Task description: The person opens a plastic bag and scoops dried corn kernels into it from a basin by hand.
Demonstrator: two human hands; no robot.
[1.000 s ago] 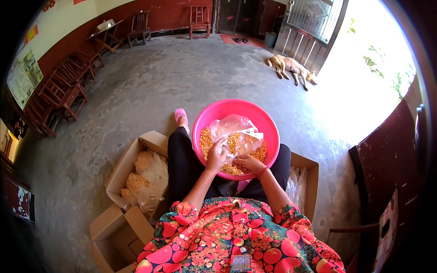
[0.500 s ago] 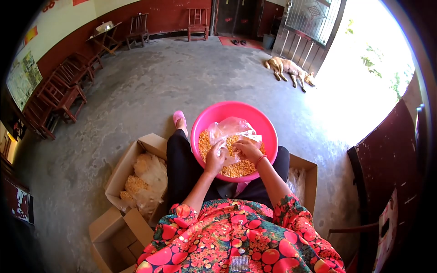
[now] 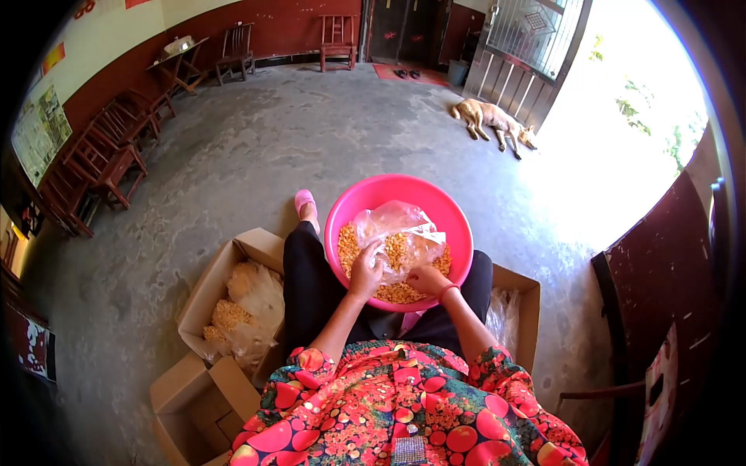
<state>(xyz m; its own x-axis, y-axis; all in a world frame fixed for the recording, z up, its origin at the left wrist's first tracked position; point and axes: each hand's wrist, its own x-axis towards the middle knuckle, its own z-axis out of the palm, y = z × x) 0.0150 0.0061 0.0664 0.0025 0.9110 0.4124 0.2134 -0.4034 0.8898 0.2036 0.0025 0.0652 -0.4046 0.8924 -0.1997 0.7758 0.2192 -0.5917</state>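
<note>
A pink basin (image 3: 460, 233) sits between my thighs, with yellow corn kernels (image 3: 398, 294) in its bottom. Inside it, a clear plastic bag (image 3: 392, 219) lies spread over the kernels. My left hand (image 3: 366, 270) is closed on the near left edge of this bag, thumb on top. At the bag's near right side, my right hand (image 3: 427, 280) is curled low over the kernels. Its fingertips are hidden, so I cannot make out what is in them. A red band circles the right wrist.
A cardboard box (image 3: 203, 289) on my left holds filled plastic bags (image 3: 252, 299). Nearer stands an open box (image 3: 183, 384); another box (image 3: 528, 311) with clear plastic is at my right. A dog (image 3: 495, 123) lies by the open door (image 3: 522, 46). Wooden chairs (image 3: 109, 167) line the wall.
My right hand has moved down toward me, away from the bag's upper part to the kernels at its near side. My left hand stays on the bag, whose film now spreads wider to the right.
</note>
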